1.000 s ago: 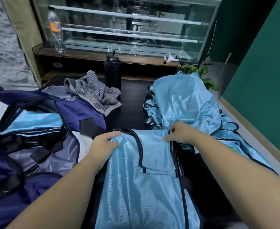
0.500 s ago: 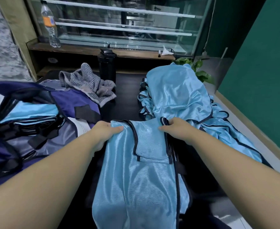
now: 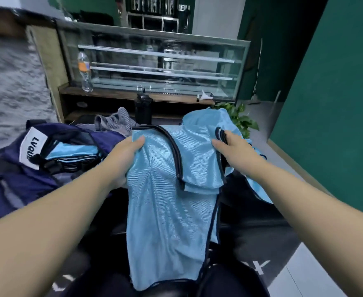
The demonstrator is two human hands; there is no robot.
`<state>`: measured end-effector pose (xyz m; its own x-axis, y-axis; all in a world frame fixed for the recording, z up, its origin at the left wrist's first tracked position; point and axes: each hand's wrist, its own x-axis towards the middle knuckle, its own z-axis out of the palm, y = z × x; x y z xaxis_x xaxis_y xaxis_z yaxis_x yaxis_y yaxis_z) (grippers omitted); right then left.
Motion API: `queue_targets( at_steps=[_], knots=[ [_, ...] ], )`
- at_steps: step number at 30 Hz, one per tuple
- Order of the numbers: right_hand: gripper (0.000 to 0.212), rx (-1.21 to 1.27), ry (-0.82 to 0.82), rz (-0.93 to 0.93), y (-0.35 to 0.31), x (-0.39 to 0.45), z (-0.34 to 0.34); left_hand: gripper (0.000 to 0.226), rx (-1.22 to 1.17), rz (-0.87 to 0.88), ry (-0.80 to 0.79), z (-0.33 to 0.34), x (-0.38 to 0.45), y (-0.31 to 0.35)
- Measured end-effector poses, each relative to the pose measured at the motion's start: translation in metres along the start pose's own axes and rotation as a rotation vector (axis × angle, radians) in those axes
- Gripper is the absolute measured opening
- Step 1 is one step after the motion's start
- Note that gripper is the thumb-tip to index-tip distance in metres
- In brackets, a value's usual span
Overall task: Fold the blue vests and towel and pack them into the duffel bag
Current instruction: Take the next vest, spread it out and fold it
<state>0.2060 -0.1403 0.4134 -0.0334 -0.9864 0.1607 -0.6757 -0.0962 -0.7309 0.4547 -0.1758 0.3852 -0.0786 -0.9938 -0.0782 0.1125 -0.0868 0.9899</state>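
Vest (image 3: 172,211) hangs lifted clear of the worktop, left hand (image 3: 125,155) and right hand (image 3: 234,151) each gripping a top corner; keep corners level, halve it evenly, then pack beside the folded ones in the bag (image 3: 9,181).

1. The scene is dimly and evenly lit, with a cool cast.
2. Pale streaks of glare are reflected in the glass display case (image 3: 155,61).
3. Straight lines are bent and smeared toward the frame edges.
4. Slight motion blur is seen throughout.
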Motion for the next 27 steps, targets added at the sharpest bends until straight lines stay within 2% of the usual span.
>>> queue_targets(
  at_steps=[4,9,11,15,18,20,24,27],
  knots=[
    [0.026,0.102,-0.139,-0.001,-0.021,-0.025,-0.013,0.02,-0.026,0.032,-0.038,-0.008,-0.024,0.016],
    [0.017,0.273,-0.176,0.036,-0.031,-0.036,-0.016,0.022,0.004,0.008,-0.089,-0.015,-0.033,0.026],
    [0.019,0.246,-0.149,0.05,-0.027,-0.03,-0.011,0.022,0.118,0.052,-0.046,-0.019,-0.025,0.022],
    [0.028,-0.021,-0.086,0.062,-0.008,-0.014,0.006,0.026,0.426,0.148,0.127,-0.025,-0.001,0.002],
    [0.037,-0.065,-0.023,0.054,0.005,-0.001,0.016,0.034,0.655,0.187,0.171,-0.029,0.016,-0.006],
    [0.039,-0.072,-0.017,0.055,0.012,0.01,0.019,0.028,0.728,0.176,0.169,-0.029,0.029,-0.007],
    [0.022,0.009,-0.074,0.134,0.023,0.034,0.023,0.027,0.532,-0.019,0.134,-0.022,0.052,-0.006],
    [0.018,0.077,-0.078,0.203,0.031,0.052,0.027,0.024,0.448,-0.117,0.106,-0.013,0.07,-0.007]
  ],
)
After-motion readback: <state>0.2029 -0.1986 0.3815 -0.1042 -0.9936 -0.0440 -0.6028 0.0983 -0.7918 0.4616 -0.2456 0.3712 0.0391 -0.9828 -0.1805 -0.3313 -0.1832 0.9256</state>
